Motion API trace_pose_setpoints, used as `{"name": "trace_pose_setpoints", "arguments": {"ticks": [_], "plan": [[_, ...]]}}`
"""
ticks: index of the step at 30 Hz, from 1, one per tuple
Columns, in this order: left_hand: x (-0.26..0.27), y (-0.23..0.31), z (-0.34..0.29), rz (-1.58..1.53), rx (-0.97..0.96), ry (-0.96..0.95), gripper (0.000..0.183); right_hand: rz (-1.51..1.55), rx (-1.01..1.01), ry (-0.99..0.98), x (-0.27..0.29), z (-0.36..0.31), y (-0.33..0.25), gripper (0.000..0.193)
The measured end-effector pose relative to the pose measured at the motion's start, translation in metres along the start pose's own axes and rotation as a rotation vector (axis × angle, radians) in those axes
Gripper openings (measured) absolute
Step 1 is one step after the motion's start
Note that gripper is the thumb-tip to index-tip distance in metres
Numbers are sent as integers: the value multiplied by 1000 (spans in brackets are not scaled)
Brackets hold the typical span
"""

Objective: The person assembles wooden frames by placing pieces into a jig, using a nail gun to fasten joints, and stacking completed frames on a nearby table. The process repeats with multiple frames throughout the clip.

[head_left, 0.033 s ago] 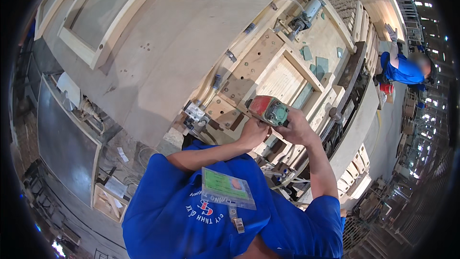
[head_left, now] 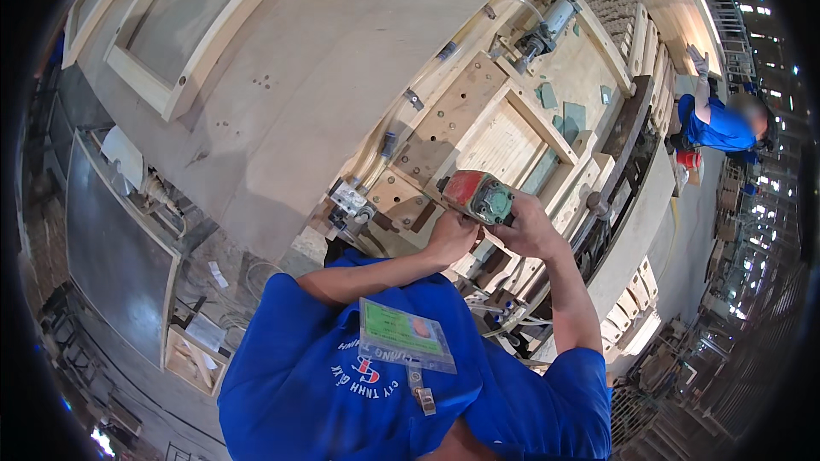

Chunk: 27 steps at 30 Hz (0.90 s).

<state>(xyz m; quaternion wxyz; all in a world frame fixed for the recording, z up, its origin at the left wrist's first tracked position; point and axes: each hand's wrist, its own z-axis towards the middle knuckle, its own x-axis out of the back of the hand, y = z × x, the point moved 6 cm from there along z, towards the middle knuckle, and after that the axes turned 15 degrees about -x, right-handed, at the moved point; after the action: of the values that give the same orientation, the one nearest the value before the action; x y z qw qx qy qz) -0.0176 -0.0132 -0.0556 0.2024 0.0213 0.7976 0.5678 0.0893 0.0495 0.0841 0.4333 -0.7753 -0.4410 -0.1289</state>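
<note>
A gun-shaped power tool (head_left: 478, 195) with a scuffed red and green body is gripped by my right hand (head_left: 531, 229), fingers wrapped round its rear. Just under the tool, my left hand (head_left: 453, 237) is closed; the tool hides its fingertips, so what they hold cannot be made out. Both hands are over the near end of a pale wooden frame (head_left: 540, 124) set in a jig. A drilled plywood plate (head_left: 453, 119) of the jig runs along the frame's left side.
An air cylinder (head_left: 553, 21) sits at the jig's far end, and metal clamp fittings (head_left: 350, 202) at its near left corner. Assembled wooden frames (head_left: 201, 77) lie on the table to the left. At far right, a co-worker in blue (head_left: 717, 124) touches stacked boards (head_left: 679, 21).
</note>
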Motion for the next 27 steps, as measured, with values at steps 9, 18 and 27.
{"name": "trace_pose_setpoints", "arguments": {"ticks": [9,18,27], "plan": [[0,-36,-1,-187,131,-67,21,-68,-33,-94,-6,9,-9,46],[2,-40,-9,-198,91,-87,26,-42,-76,-61,-11,3,-14,43],[53,155,-36,452,-545,-240,20,562,-738,316,14,-136,32,23]]}}
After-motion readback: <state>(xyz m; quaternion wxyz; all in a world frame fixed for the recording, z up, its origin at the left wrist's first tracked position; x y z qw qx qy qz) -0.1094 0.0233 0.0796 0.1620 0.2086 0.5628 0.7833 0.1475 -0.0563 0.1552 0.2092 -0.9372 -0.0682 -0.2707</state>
